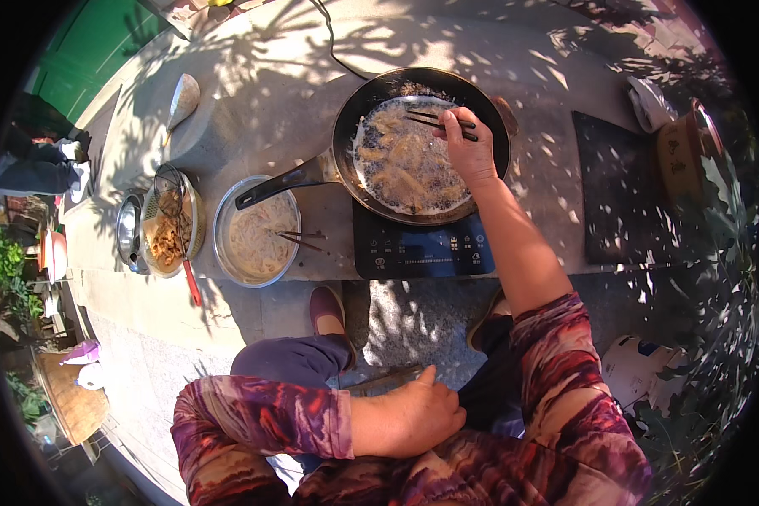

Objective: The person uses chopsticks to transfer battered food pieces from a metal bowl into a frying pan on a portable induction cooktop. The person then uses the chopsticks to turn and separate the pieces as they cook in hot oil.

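My right hand [468, 147] holds a pair of dark chopsticks [425, 119] over a black frying pan [499, 183]. Battered pieces [405, 177] bubble in the pan's oil, and the pan stands on an induction cooker [424, 250]. Its handle [284, 183] reaches left over a bowl of batter-coated food [262, 243], where a second pair of chopsticks [303, 240] rests. Further left, a basket [197, 231] holds browned fried pieces [167, 243], with a red-handled wire skimmer [191, 281] lying across it. My left hand [427, 408] lies on my lap, fingers curled, with nothing visible in it.
A metal bowl [128, 224] is beside the basket. A ladle-like scoop [183, 101] lies at the upper left. On the right are a dark board [613, 190], a brown pot [680, 158] and a white bucket [639, 367]. A cable [331, 38] runs behind the pan. Another person's legs [35, 174] show far left.
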The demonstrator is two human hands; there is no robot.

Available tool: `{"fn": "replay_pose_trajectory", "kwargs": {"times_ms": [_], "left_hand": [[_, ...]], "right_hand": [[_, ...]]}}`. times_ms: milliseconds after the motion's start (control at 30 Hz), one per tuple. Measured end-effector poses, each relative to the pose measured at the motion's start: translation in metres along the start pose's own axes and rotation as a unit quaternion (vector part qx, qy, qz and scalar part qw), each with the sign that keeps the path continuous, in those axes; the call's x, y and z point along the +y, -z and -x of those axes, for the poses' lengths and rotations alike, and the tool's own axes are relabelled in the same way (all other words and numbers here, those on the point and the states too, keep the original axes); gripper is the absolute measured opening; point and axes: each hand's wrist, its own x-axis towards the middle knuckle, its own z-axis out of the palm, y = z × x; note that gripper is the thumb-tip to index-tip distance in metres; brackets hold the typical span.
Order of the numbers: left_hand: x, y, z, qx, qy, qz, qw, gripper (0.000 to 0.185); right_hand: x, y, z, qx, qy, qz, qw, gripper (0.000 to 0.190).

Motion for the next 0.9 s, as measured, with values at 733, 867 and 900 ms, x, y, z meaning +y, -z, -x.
{"fn": "replay_pose_trajectory", "kwargs": {"times_ms": [733, 867, 900], "left_hand": [[0.006, -0.023, 0.005, 0.065, 0.018, 0.032, 0.997, 0.024], [0.001, -0.01, 0.003, 0.043, 0.028, 0.037, 0.998, 0.022], [-0.001, -0.01, 0.003, 0.044, 0.024, 0.035, 0.998, 0.022]], "right_hand": [[-0.043, 0.017, -0.008, -0.026, -0.021, 0.008, 0.999, 0.024], [-0.042, 0.015, -0.012, -0.035, -0.024, -0.043, 0.998, 0.019], [-0.036, 0.014, -0.012, -0.03, -0.016, -0.036, 0.999, 0.018]]}}
